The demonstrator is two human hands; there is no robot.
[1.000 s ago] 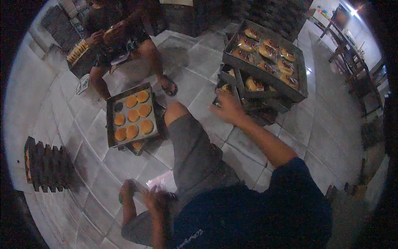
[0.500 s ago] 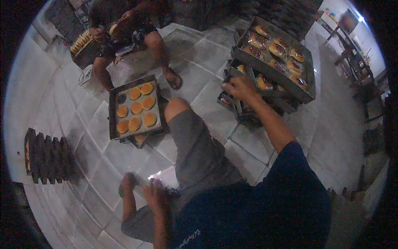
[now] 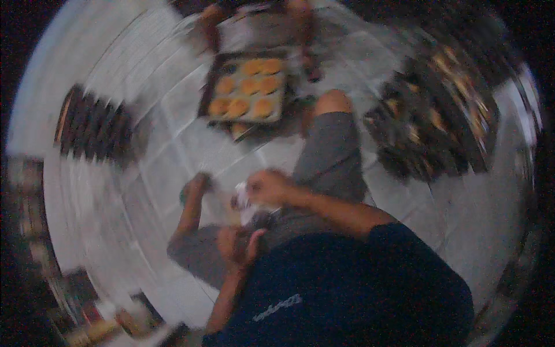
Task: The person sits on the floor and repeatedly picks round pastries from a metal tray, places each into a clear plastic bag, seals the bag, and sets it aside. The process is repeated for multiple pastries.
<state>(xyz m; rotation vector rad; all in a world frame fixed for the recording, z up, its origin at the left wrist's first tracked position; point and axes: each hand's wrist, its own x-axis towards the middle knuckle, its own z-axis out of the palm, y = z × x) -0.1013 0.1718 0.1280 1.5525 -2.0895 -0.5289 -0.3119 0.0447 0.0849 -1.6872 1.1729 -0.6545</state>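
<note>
My right hand [image 3: 269, 188] is over my lap with its fingers bent, right beside a shiny clear plastic wrapping [image 3: 243, 199]. Motion blur hides whether it grips the plastic. Below it, my left hand [image 3: 236, 246] is near my body, its thumb apart from the fingers and nothing visible in it. A dark square tray [image 3: 209, 95] with several round golden buns [image 3: 250, 87] rests beyond my knee, on top of another tray.
A blurred pile of dark trays [image 3: 399, 139] with wrapped buns is on the right. At the left stands a row of dark stacked trays [image 3: 95, 127]. Another person's legs [image 3: 299, 23] are beyond the bun tray. My foot [image 3: 198, 184] rests on the tiled floor.
My right hand has come from the wrapped-bun trays to the plastic on my lap. My left hand has moved off the plastic toward my body. The view has turned rightward and down.
</note>
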